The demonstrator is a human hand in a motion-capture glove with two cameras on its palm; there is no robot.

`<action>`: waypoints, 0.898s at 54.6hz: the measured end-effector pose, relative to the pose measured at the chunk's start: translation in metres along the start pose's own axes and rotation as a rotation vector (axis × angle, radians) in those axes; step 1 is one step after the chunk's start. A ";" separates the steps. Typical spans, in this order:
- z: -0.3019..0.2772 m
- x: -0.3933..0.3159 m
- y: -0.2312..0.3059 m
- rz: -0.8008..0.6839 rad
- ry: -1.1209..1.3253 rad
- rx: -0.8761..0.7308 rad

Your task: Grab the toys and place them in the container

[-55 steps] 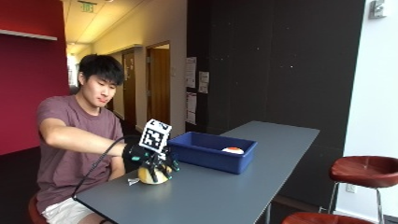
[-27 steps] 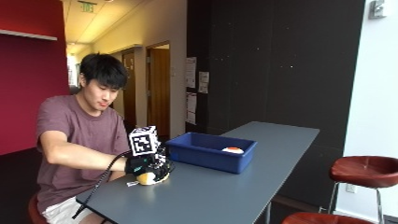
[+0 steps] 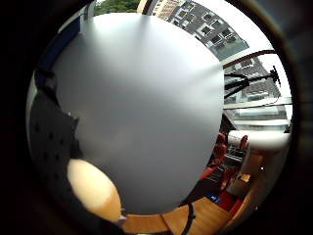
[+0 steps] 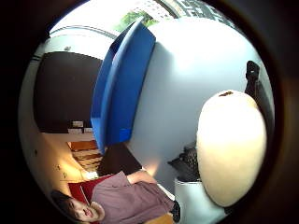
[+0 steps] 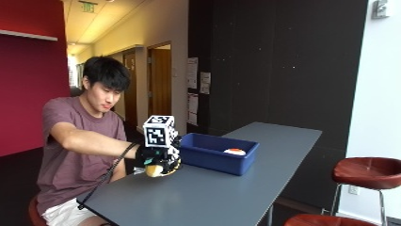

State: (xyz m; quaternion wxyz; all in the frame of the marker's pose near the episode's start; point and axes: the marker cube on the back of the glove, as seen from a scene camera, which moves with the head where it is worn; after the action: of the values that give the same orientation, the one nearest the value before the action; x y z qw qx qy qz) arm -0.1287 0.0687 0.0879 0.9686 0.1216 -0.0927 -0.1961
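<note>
A grey table (image 5: 251,188) runs along a dark wall (image 5: 282,61). 2 red stools (image 5: 366,172) stand beside its far side, near a white wall (image 5: 382,94). Papers (image 5: 192,87) hang on the dark wall by a wooden door (image 5: 162,80). Behind, a red wall (image 5: 31,84) flanks a corridor.

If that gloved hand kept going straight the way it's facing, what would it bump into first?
Most likely the blue container: the gloved right hand, gripping a cream egg-shaped toy, faces its near wall. Depth is unclear, so it might pass alongside.

No text can be read; the green ceiling sign (image 5: 88,6) at upper left is probably an exit sign, its letters illegible.
</note>
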 end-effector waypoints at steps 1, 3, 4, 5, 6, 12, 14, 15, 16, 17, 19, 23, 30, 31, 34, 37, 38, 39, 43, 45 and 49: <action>-0.006 0.000 -0.002 0.004 0.001 0.002; -0.020 -0.001 -0.006 0.015 0.006 0.011; -0.027 -0.001 -0.008 0.023 0.011 0.019; -0.035 -0.001 -0.011 0.030 0.019 0.028; -0.042 0.000 -0.013 0.036 0.025 0.037; -0.076 0.004 -0.020 0.056 0.009 0.084; -0.085 0.007 -0.021 0.065 -0.007 0.096; -0.088 0.008 -0.022 0.072 -0.011 0.103; -0.092 0.010 -0.022 0.079 -0.011 0.110; -0.094 0.012 -0.022 0.086 -0.009 0.117; -0.099 0.015 -0.021 0.091 -0.004 0.128; -0.109 0.020 -0.018 0.102 0.004 0.141; -0.123 0.029 -0.012 0.117 0.049 0.161; -0.125 0.031 -0.011 0.118 0.053 0.161; -0.129 0.033 -0.010 0.119 0.065 0.163; -0.134 0.036 -0.010 0.125 0.080 0.169; -0.136 0.036 -0.010 0.127 0.083 0.172; -0.138 0.037 -0.010 0.129 0.084 0.174; -0.145 0.039 -0.010 0.146 0.099 0.170; -0.149 0.038 -0.010 0.152 0.115 0.167; -0.162 0.034 -0.012 0.151 0.146 0.175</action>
State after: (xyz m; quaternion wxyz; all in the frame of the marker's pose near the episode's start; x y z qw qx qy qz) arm -0.0652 0.0762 -0.0658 0.9704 0.2124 -0.0474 -0.1045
